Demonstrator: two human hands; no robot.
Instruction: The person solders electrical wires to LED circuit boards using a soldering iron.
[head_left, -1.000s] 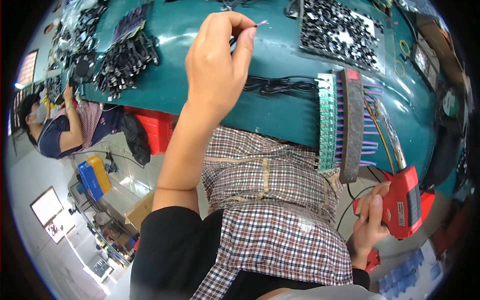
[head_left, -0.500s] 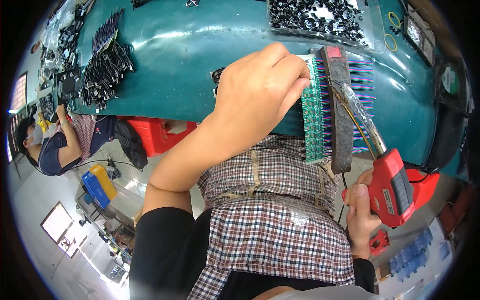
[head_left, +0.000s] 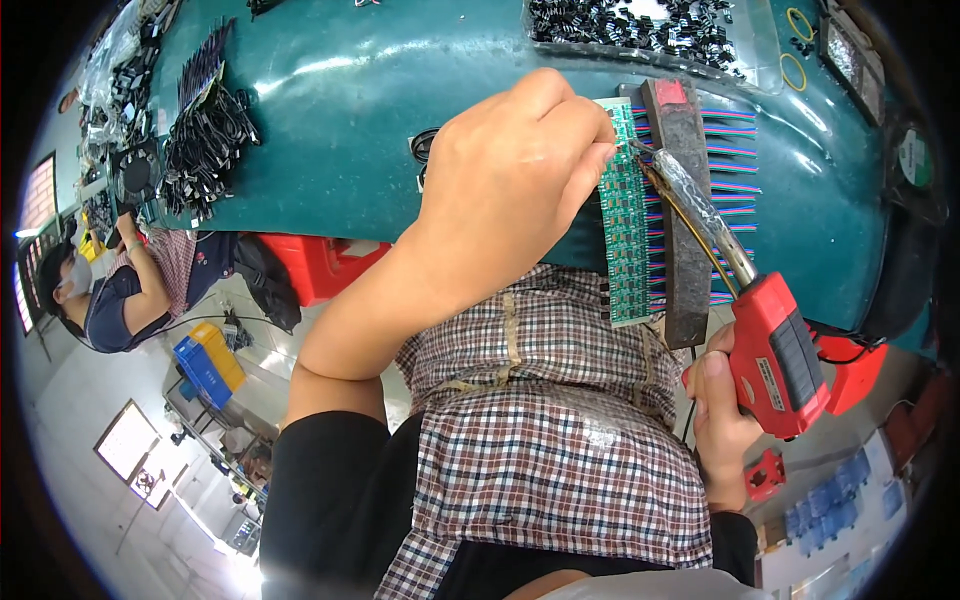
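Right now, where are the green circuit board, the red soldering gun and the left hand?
green circuit board (head_left: 629, 250): head view, middle of the strip's face.
red soldering gun (head_left: 780, 360): head view, side of its red body.
left hand (head_left: 505, 185): head view, back of the hand.

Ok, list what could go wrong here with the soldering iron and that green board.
1. The left hand has its fingertips right beside the tip of the soldering iron; a small slip could burn them.
2. The green circuit board overhangs the edge of the teal table above the lap, so drips may land on the checked cloth.
3. The coloured wires lie close to the hot barrel and could scorch.
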